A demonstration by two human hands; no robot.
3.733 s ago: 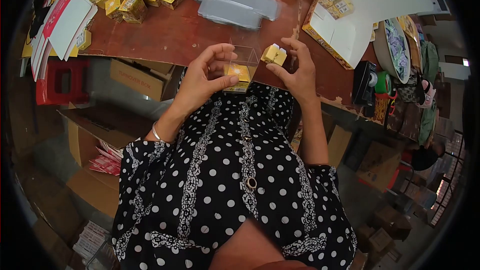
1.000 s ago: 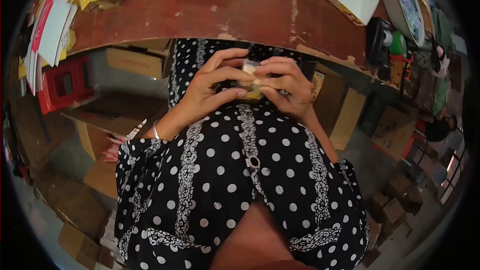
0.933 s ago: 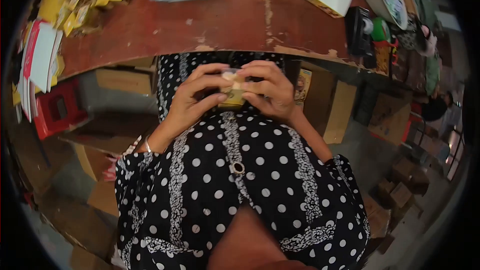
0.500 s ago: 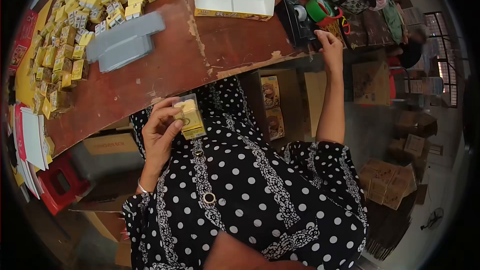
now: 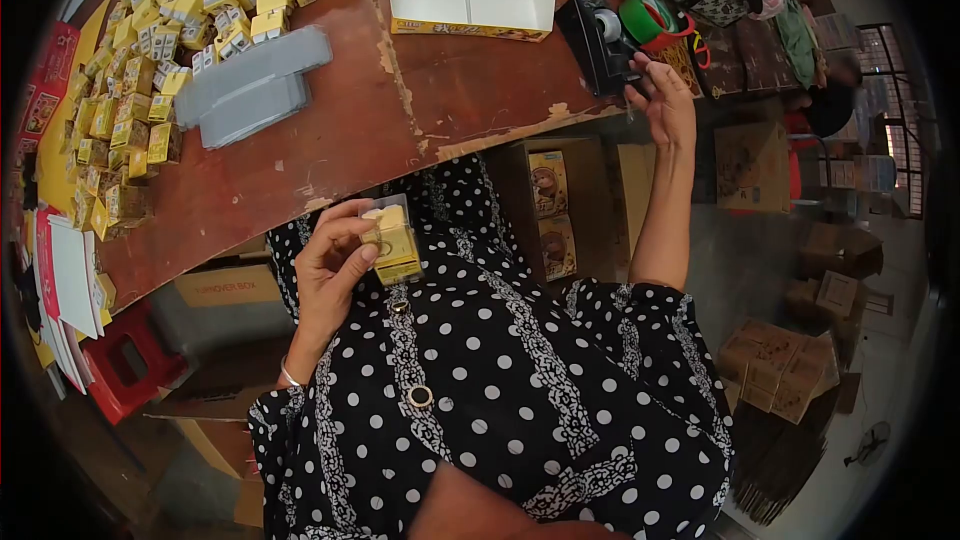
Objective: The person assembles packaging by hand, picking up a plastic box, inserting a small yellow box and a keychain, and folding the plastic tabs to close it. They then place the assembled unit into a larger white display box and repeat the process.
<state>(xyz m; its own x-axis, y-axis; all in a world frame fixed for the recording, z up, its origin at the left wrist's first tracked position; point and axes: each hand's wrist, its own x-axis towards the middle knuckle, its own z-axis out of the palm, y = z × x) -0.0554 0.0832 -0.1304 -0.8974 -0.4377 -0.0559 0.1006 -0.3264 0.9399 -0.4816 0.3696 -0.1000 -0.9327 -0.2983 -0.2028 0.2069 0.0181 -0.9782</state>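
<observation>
The brown-red table (image 5: 340, 140) has its worn front edge near both hands, and the black tape dispenser (image 5: 590, 68) stands close to this edge. Just beside it is the right hand (image 5: 668, 110), its fingers bent and partly spread; whether the tips pinch some tape, I cannot tell. To take a piece well, I judge, the pull should be short and straight across the cutter, touching only the tape's end, so that the glue remains clean. The clear box (image 5: 398, 250) with yellow contents is over the lap, well apart from the dispenser. The left hand (image 5: 325, 260) pinches its side between thumb and fingers; this grip should be steady but light, because thin plastic may bend.
</observation>
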